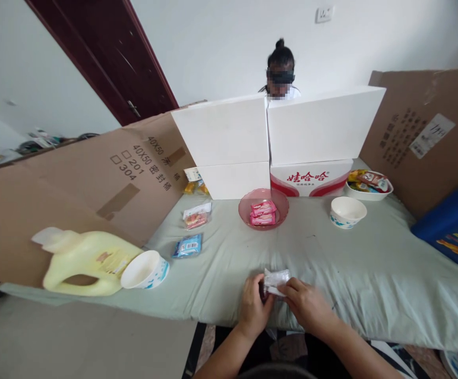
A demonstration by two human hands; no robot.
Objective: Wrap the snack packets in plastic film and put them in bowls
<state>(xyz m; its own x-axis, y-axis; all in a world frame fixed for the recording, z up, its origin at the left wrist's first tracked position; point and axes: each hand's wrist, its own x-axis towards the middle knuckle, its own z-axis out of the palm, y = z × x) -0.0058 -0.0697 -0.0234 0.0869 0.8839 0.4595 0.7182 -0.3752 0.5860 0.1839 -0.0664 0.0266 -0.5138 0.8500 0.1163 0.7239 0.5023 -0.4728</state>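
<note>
At the table's near edge, my left hand point(254, 304) is closed around a small silvery-white packet point(275, 279). A dark part shows between its thumb and fingers; I cannot make out what it is. My right hand point(308, 305) pinches the packet's right side. Beyond both hands sits a pink translucent bowl point(245, 220) with several pink packets point(263, 213) inside. To the left lie a blue packet point(188, 246) and a clear-wrapped reddish packet point(197, 217).
A yellow jug point(82, 258) lies beside a tilted paper bowl point(145, 269) at left. Another paper bowl point(348, 212), a white dish of packets point(369, 196) and a blue container point(454, 221) are at right. White boxes point(229, 134) stand before a person point(280, 71); cardboard point(134, 179) flanks the table.
</note>
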